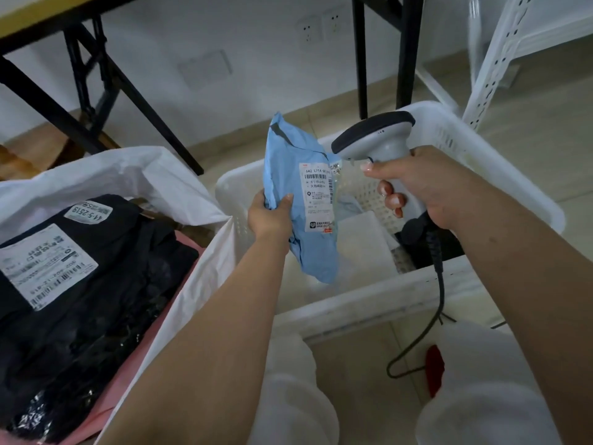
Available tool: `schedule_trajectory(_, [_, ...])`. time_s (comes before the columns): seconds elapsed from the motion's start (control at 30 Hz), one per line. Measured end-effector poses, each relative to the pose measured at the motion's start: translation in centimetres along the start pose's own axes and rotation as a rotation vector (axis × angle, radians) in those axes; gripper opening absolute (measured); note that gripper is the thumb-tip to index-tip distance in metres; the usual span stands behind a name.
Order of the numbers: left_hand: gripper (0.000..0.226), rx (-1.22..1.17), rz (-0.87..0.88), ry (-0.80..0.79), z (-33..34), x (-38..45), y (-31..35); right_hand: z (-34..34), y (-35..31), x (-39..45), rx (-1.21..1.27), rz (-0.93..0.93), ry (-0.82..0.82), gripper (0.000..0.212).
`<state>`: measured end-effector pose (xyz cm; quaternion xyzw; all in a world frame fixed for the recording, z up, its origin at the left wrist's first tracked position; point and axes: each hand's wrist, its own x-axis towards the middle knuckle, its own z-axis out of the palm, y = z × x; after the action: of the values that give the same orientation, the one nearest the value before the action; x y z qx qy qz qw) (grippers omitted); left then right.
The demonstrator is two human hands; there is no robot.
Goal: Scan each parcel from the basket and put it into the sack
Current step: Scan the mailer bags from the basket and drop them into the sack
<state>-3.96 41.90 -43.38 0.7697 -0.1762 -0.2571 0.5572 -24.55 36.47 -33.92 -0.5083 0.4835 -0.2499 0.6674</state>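
Blue plastic parcel (300, 200) is what we're holding upright over the white basket (449, 139), our left hand (269, 216) pinching its left edge, white label facing us. Our right hand (414, 187) is wrapping its fingers around the grey scanner (373, 139) handle, head aiming at the parcel from just beside it, black cable (436, 284) dangling down. We're seeing the white sack (128, 175) sitting open to the left, a black parcel (96, 268) lying inside on something pink. More pale parcels are lying in the basket.
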Motion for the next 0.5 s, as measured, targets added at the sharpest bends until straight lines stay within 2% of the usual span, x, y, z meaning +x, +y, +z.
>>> schedule_trajectory(0.17, [0.030,-0.043,-0.043,0.019,-0.1,0.1,-0.2,-0.5,-0.3,-0.7,-0.010,-0.010,-0.013,0.018])
schedule_trajectory(0.3, [0.018,-0.087,-0.070,0.033,-0.3,0.1,-0.1,-0.7,-0.5,-1.0,-0.025,0.003,-0.011,0.019])
schedule_trajectory(0.5, [0.019,-0.106,-0.078,0.030,-0.6,0.2,0.1,-0.7,-0.6,-1.2,-0.034,0.001,-0.008,0.018])
